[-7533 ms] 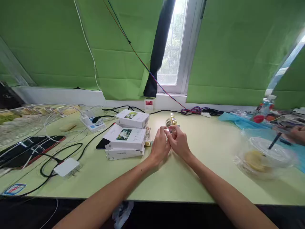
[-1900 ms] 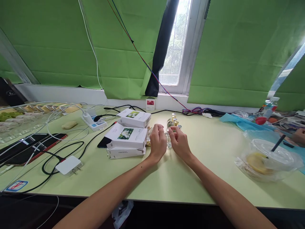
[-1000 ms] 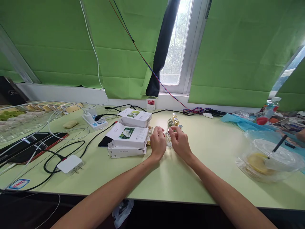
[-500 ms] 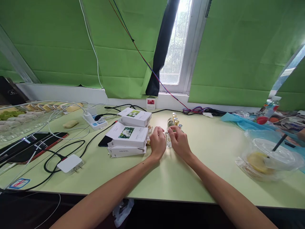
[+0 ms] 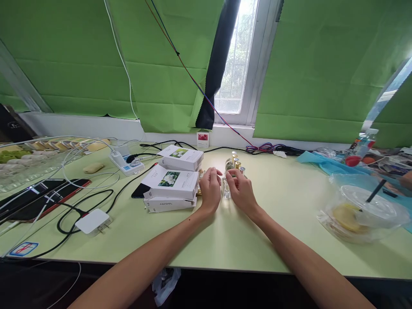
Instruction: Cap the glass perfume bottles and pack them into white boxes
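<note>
A small clear glass bottle [image 5: 225,190] stands upright on the light green table [image 5: 244,240] between my two hands. My left hand [image 5: 210,190] is curled just left of it, fingers bent over its top side. My right hand [image 5: 240,192] is cupped on its right, fingertips pinched at the bottle's neck. Right behind them stand several small gold-capped bottles [image 5: 234,164]. Another gold-capped bottle [image 5: 201,176] lies partly hidden behind my left hand.
White boxes with flower pictures [image 5: 170,184] are stacked left of my hands, one more box [image 5: 180,157] behind. Cables, a white charger [image 5: 92,222], a power strip [image 5: 124,163] and phones [image 5: 38,197] lie at left. A lidded plastic cup in a bag [image 5: 360,212] sits right. Another person's hand [image 5: 406,180] shows far right.
Both hands have come down from a raised hold to the table, with the small glass bottle now standing between them. In the last second they barely move.
</note>
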`<state>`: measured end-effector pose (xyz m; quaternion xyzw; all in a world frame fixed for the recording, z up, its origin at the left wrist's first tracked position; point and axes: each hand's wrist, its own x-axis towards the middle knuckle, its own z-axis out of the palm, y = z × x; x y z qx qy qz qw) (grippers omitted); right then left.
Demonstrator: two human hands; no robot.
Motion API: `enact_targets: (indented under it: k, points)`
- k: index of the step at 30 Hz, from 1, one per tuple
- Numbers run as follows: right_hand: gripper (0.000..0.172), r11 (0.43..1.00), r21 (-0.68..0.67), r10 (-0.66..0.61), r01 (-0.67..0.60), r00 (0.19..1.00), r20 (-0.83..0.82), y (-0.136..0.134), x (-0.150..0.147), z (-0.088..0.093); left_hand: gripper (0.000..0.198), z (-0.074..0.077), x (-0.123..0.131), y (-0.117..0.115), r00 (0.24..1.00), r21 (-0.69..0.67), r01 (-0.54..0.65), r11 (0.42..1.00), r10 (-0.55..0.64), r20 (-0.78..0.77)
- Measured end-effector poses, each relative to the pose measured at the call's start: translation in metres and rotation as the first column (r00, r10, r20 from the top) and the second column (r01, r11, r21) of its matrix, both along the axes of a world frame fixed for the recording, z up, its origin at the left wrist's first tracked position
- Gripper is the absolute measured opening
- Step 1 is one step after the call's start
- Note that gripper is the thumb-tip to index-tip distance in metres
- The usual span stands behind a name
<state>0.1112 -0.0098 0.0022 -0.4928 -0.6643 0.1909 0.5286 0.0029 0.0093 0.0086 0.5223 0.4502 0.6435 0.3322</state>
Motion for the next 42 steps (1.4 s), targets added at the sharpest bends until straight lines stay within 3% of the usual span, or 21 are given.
enact_targets:
  k: [2, 8, 12, 15, 18, 22, 26, 33, 37, 42]
  points:
    - [0.037, 1.0, -0.004, 0.005, -0.005, 1.0, -0.004, 0.0, 0.0, 0.0, 0.031, 0.003, 0.0, -0.003, 0.989, 0.012, 0.107, 0.994, -0.108, 0.103]
    - [0.034, 1.0, -0.011, -0.006, 0.006, 1.0, -0.015, -0.001, -0.001, 0.001, 0.034, 0.013, -0.002, -0.009, 0.92, 0.032, 0.262, 0.965, -0.259, 0.293]
    - [0.029, 0.999, 0.027, -0.031, 0.032, 0.999, -0.042, -0.001, -0.002, 0.001, 0.039, 0.016, -0.003, -0.011, 0.882, 0.081, 0.33, 0.94, -0.338, 0.327]
    - [0.022, 0.995, 0.082, -0.046, 0.051, 0.997, -0.063, -0.002, -0.002, 0.002, 0.041, 0.016, -0.004, -0.012, 0.873, 0.109, 0.339, 0.935, -0.355, 0.335]
    - [0.027, 0.984, 0.167, -0.052, 0.057, 0.998, -0.034, -0.004, -0.003, 0.003, 0.041, 0.017, -0.006, -0.011, 0.861, 0.127, 0.337, 0.933, -0.36, 0.358]
    - [0.023, 0.974, 0.228, -0.006, -0.001, 0.999, 0.032, -0.006, -0.003, 0.002, 0.039, 0.018, -0.008, -0.009, 0.858, 0.144, 0.335, 0.931, -0.365, 0.363]
    - [0.011, 0.978, 0.199, 0.051, -0.063, 0.997, 0.066, -0.006, -0.002, -0.002, 0.04, 0.018, -0.008, -0.009, 0.87, 0.149, 0.32, 0.936, -0.353, 0.344]
    - [0.02, 0.985, 0.093, 0.129, -0.148, 0.974, 0.184, -0.01, -0.002, 0.002, 0.041, 0.018, -0.009, -0.01, 0.902, 0.186, 0.291, 0.938, -0.334, 0.273]
    - [0.004, 0.984, 0.068, 0.145, -0.167, 0.959, 0.245, -0.011, -0.005, 0.004, 0.041, 0.017, -0.009, -0.012, 0.92, 0.225, 0.29, 0.93, -0.336, 0.204]
    - [0.02, 0.986, 0.025, 0.153, -0.164, 0.955, 0.255, -0.008, -0.006, 0.001, 0.04, 0.017, -0.008, -0.016, 0.936, 0.246, 0.278, 0.929, -0.319, 0.147]
